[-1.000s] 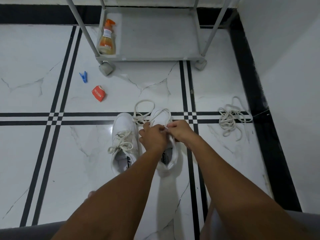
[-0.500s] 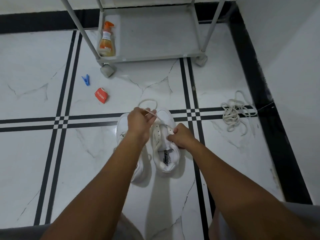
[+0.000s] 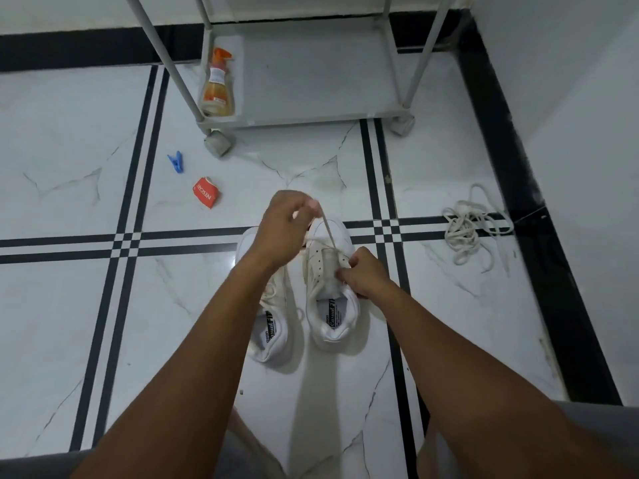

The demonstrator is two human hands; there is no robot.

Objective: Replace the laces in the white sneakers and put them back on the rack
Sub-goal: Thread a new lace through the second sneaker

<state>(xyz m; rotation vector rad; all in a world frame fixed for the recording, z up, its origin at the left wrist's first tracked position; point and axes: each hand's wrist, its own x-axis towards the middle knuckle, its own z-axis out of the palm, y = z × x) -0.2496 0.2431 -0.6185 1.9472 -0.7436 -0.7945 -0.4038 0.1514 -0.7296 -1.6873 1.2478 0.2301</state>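
Two white sneakers stand side by side on the tiled floor, toes pointing away from me. The right sneaker (image 3: 333, 305) is partly laced near its toe. My left hand (image 3: 281, 231) is raised over its toe and pinches a taut white lace (image 3: 327, 233) that runs down into the eyelets. My right hand (image 3: 363, 276) grips the right side of that sneaker at the eyelets. The left sneaker (image 3: 271, 337) is laced and half hidden under my left forearm. The grey rack (image 3: 311, 81) stands at the far side of the floor.
A tangled pile of off-white laces (image 3: 468, 228) lies on the floor to the right, near the black border. An orange spray bottle (image 3: 218, 86) stands on the rack's bottom shelf. A blue clothes peg (image 3: 176, 162) and a red packet (image 3: 206, 192) lie at the left.
My left hand has lifted away from the right one, up and forward, drawing the lace tight. The loose loops beyond the toe are gone. My right hand stays at the eyelets.
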